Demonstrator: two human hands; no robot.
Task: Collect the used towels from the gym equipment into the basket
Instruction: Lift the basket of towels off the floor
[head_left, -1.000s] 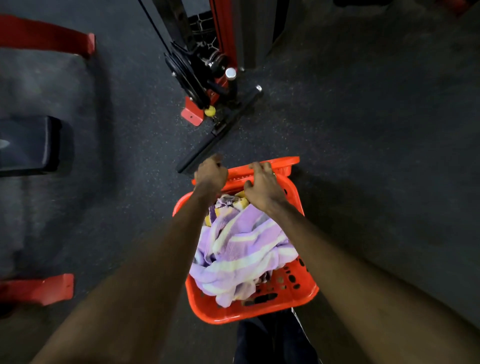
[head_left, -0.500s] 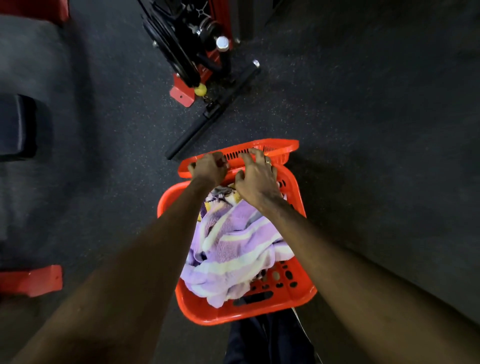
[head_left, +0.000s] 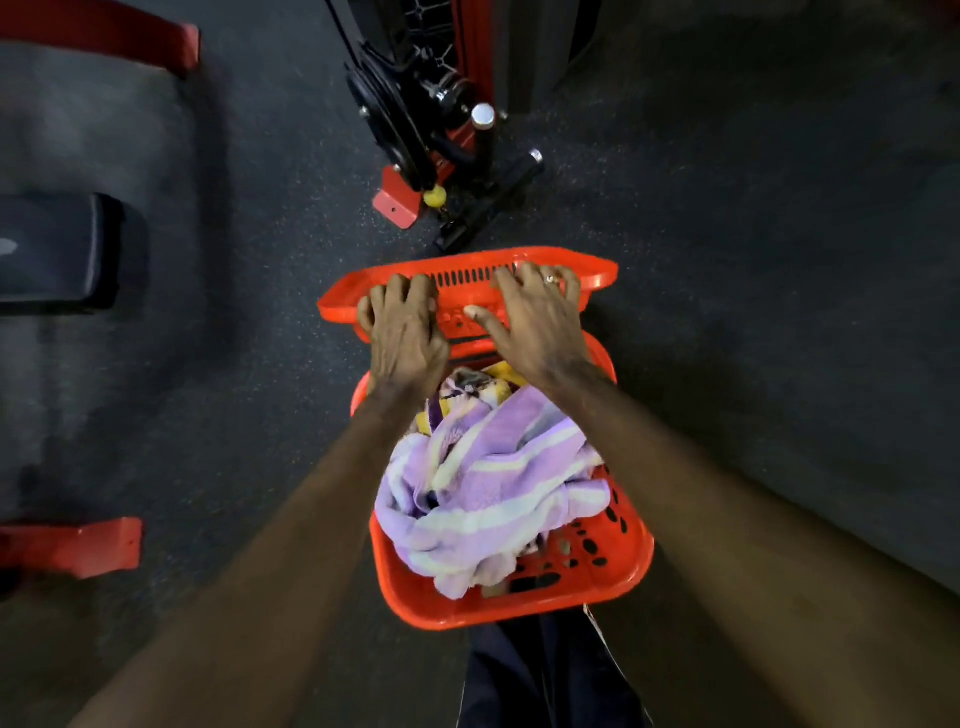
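An orange plastic basket (head_left: 519, 616) stands on the dark floor in front of me. A purple towel with pale stripes (head_left: 493, 478) fills it, and a yellow and purple towel (head_left: 467, 389) lies underneath at the far end. The slotted orange lid (head_left: 597, 273) stands up from the basket's far end. My left hand (head_left: 405, 332) grips the lid's left part with curled fingers. My right hand (head_left: 535, 317) holds the lid's right part, fingers bent over its far edge and thumb stretched across the face.
A black and red cable machine base (head_left: 431, 140) with a yellow ball (head_left: 435, 196) stands just beyond the basket. A black padded bench (head_left: 62, 254) is at the left, with red frame feet (head_left: 72, 545) near it. My dark trouser leg (head_left: 545, 675) is below the basket.
The lid has tilted so more of its slotted face shows. My hands have spread apart along it, the right hand shifting toward the lid's right end.
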